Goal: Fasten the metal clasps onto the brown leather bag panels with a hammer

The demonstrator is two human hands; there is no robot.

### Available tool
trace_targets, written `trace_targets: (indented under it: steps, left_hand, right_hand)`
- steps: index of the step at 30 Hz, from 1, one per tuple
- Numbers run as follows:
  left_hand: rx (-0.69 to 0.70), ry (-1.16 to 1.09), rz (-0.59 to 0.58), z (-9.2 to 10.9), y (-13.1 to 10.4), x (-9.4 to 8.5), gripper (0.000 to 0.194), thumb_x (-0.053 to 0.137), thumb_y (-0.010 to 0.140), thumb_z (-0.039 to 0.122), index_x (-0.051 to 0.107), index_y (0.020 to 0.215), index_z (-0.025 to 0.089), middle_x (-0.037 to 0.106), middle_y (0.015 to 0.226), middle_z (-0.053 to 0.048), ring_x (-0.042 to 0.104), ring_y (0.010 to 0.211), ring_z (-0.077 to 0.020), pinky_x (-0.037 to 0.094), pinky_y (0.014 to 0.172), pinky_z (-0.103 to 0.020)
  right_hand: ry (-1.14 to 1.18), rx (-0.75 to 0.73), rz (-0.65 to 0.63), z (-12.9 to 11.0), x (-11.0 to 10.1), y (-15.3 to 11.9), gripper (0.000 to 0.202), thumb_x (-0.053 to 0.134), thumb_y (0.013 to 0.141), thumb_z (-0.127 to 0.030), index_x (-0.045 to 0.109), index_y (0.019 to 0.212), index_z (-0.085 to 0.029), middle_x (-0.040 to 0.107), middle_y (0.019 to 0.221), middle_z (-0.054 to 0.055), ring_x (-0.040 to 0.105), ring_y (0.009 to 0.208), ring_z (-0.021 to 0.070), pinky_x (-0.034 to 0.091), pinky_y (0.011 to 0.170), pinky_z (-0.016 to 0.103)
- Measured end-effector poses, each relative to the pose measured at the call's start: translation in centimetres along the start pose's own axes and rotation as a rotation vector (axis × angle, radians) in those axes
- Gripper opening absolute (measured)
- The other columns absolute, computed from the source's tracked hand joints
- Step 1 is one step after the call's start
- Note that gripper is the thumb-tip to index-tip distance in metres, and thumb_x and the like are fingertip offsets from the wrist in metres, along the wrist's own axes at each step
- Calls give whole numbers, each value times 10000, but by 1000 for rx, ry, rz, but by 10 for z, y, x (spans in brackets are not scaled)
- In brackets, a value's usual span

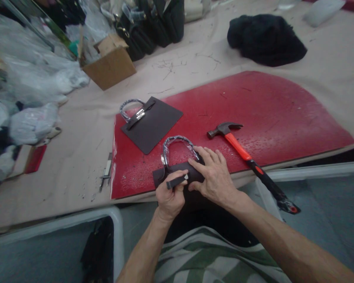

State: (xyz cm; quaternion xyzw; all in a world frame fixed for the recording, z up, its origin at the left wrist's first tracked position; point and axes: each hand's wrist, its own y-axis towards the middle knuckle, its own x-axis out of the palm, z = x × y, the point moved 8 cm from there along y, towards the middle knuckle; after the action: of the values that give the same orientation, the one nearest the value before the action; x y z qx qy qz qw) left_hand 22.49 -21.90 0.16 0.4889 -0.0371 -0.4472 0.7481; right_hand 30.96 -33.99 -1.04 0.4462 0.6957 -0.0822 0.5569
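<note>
A dark brown bag panel (pixel 179 167) with a plastic-wrapped handle (pixel 177 138) lies at the front edge of the red board, its lower part dropping toward my lap. My left hand (pixel 170 198) is closed in a pinch on a short dark strap (pixel 176 181) with a pale, shiny tip. Around the panel's right side, near the handle's right end, my right hand (pixel 214 177) grips with thumb and fingers. Its fingertips are partly hidden. A second bag panel (pixel 153 125), with a wrapped handle and a silver clasp, lies flat beyond my left hand.
On the red board (pixel 268 106), a claw hammer (pixel 238 147) lies right of my hands, its handle over the edge. Small metal tools (pixel 106 173) lie left. Farther back are a cardboard box (pixel 110 67), dark bags (pixel 153 27), plastic wrapping (pixel 35 70) and black cloth (pixel 265 39).
</note>
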Motion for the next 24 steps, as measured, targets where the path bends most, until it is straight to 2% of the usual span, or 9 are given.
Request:
trace_targets:
  steps: [5,13,24]
  left_hand:
    - [-42,10,34,-3,1,-2,217,571,920,51,626,1095,166,737,1024,-51,706,992,-155,587,939,-314]
    - [-54,65,-3,-5,2,2,168,553,946,111,615,1090,174,736,1008,-57,715,968,-171,598,915,-331]
    - [80,238,-45,5,7,16,178,481,964,119,601,1089,157,725,982,-80,712,945,-166,595,853,-283]
  right_hand:
    - [8,-3,0,0,-1,0,816,951,597,-440,622,1312,-223,354,1555,123,338,1386,383,272,1150,618]
    - [21,-11,12,1,-2,0,823,954,586,-434,624,1308,-216,364,1549,128,339,1381,386,278,1146,616]
    - [36,-16,27,0,-1,0,756,915,636,-404,620,1304,-211,367,1544,127,339,1377,385,267,1145,624]
